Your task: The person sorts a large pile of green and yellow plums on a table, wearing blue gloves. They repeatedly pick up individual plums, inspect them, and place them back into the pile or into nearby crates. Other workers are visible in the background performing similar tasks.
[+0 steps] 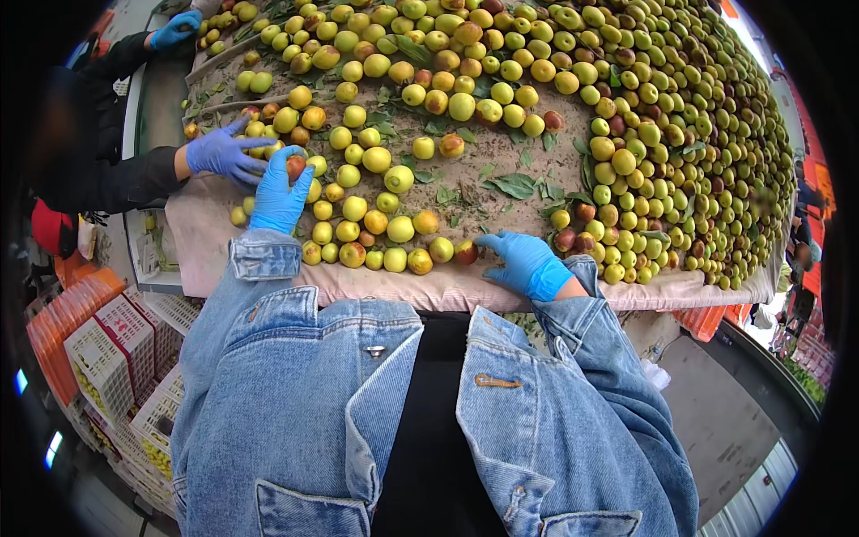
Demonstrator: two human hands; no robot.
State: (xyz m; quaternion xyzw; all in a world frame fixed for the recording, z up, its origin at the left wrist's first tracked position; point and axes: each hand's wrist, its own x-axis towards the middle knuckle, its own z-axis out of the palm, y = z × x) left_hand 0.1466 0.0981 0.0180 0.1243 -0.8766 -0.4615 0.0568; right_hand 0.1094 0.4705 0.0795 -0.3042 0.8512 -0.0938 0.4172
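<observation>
Between the thumb and fingers of my left hand, in a blue glove, is a reddish-brown jujube. Yellow-green jujubes lie loose to its right, some with red patches. My right hand, gloved too, rests low over the cloth-covered table with thumb and index finger apart. Its index fingertip is close beside a dark red jujube at the end of a front row; whether they touch I cannot tell. Under its palm the view is hidden.
A co-worker's purple-gloved hand reaches among jujubes right beside my left hand. Farther back is another blue-gloved hand. A dense heap of jujubes covers the right side. Leaves litter the cloth. White plastic crates stand lower left.
</observation>
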